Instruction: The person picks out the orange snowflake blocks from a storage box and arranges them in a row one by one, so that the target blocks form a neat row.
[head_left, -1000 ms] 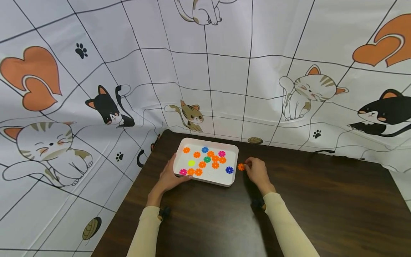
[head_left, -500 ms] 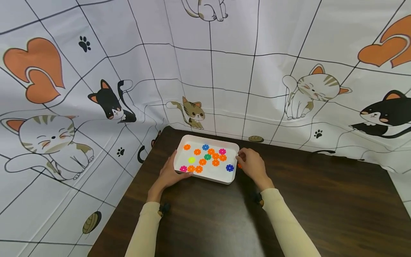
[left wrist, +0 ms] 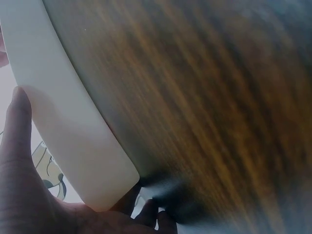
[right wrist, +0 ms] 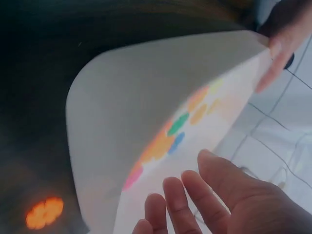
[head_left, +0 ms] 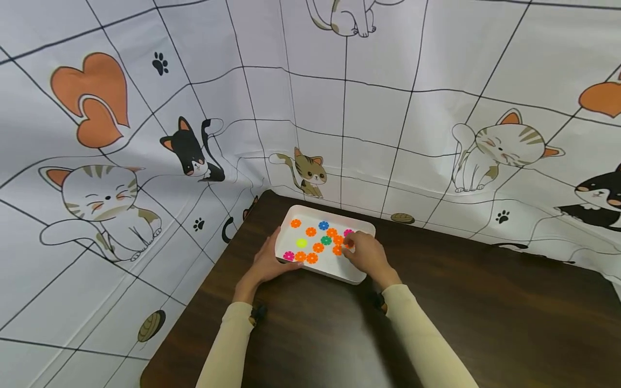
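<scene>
A white tray [head_left: 335, 270] holds several flower-shaped plastic discs: orange [head_left: 312, 258], pink [head_left: 289, 256], blue [head_left: 323, 225], green [head_left: 326, 240] and yellow [head_left: 301, 243]. My left hand [head_left: 267, 263] grips the tray's near left corner; in the left wrist view its thumb [left wrist: 19, 122] presses the tray wall [left wrist: 73, 122]. Above the tray's right end hovers my right hand [head_left: 370, 256], covering some discs. The right wrist view shows this hand [right wrist: 229, 200] with fingers loosely bent and nothing visible between them. There, an orange disc [right wrist: 45, 213] lies on the table outside the tray.
The dark wooden table [head_left: 310, 334] extends in front of the tray and to its right. A white sheet printed with cats [head_left: 310, 172] and lines rises behind the table and along its left side.
My right hand has moved left from the orange disc beside the tray to above the tray's right end. The left hand keeps its grip. The head view has shifted slightly.
</scene>
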